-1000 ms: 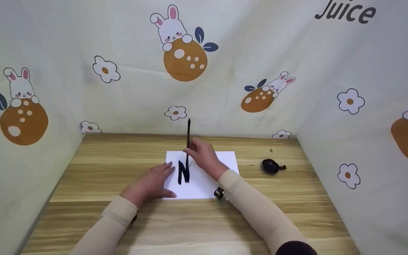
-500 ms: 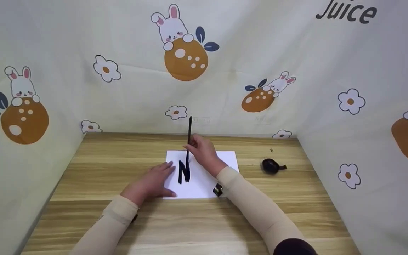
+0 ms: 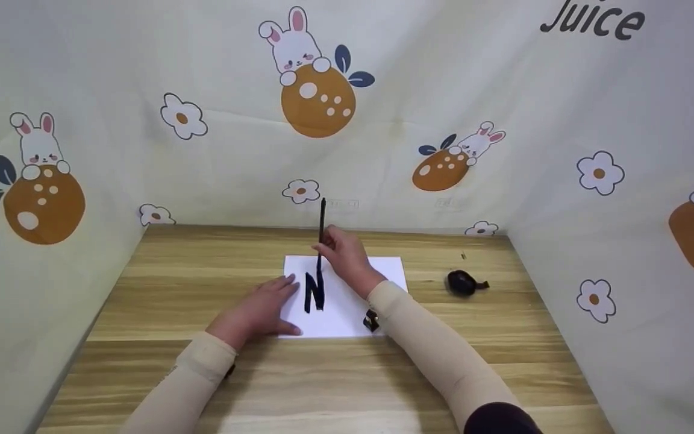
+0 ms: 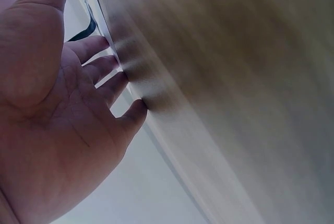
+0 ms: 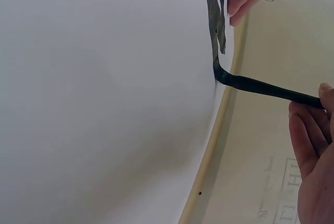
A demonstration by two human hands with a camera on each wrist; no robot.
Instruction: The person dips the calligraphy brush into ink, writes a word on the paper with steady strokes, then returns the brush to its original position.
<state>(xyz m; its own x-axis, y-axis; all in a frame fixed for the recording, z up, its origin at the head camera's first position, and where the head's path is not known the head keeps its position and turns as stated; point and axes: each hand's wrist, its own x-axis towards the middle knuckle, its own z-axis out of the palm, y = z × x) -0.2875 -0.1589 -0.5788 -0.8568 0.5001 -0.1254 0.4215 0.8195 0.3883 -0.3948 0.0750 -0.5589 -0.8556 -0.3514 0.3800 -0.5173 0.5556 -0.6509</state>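
Observation:
My right hand (image 3: 346, 256) pinches a thin black paintbrush (image 3: 322, 223), which stands nearly upright over the white sheet of paper (image 3: 347, 313). In the right wrist view the bristles (image 5: 222, 74) bend against the paper at the end of a wet black stroke. A black letter N (image 3: 314, 293) is painted on the sheet's left half; the brush tip is at the top of its right upright. My left hand (image 3: 261, 307) rests on the paper's left edge, fingers spread. In the left wrist view, the fingertips (image 4: 136, 110) touch down along that side.
A round black object with a short spout-like end (image 3: 464, 283) lies to the right of the paper. The wooden table (image 3: 190, 265) is bounded at the back and sides by a printed cloth (image 3: 226, 150). A tiny dark speck (image 3: 463, 255) lies near the back right.
The brush and my right hand have moved slightly away toward the far edge of the paper, and the N's right upright has grown longer. My left hand stays in place.

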